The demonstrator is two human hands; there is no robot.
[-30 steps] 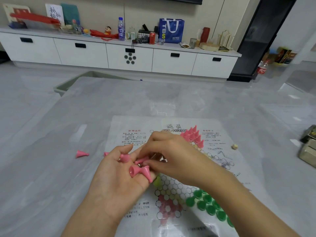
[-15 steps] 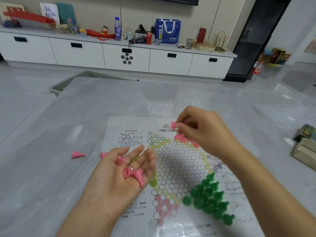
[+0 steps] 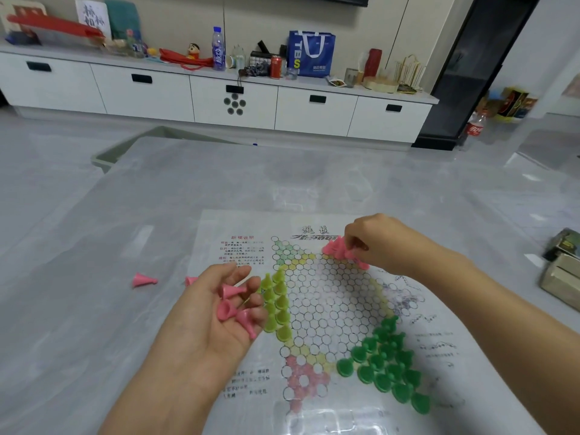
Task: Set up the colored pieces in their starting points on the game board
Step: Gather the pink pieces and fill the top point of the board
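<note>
The paper game board (image 3: 332, 296) with its star of circles lies on the grey table. My left hand (image 3: 219, 315), palm up over the board's left edge, holds three pink pieces (image 3: 233, 304) on its loosely curled fingers. My right hand (image 3: 373, 240) pinches a pink piece at the cluster of pink pieces (image 3: 337, 249) standing in the far right point. Yellow-green pieces (image 3: 277, 304) fill the left point. Dark green pieces (image 3: 387, 364) fill the near right point. Part of the pink cluster is hidden under my right fingers.
One loose pink piece (image 3: 142, 280) lies on the table left of the board, and another (image 3: 189, 280) peeks out behind my left hand. Boxes (image 3: 561, 268) sit at the table's right edge. A white cabinet (image 3: 219, 95) with clutter stands beyond the table.
My right hand left my left palm with a pink piece, went to the far right point and now lowers onto the pink cluster. My left hand stayed, holding fewer pieces.
</note>
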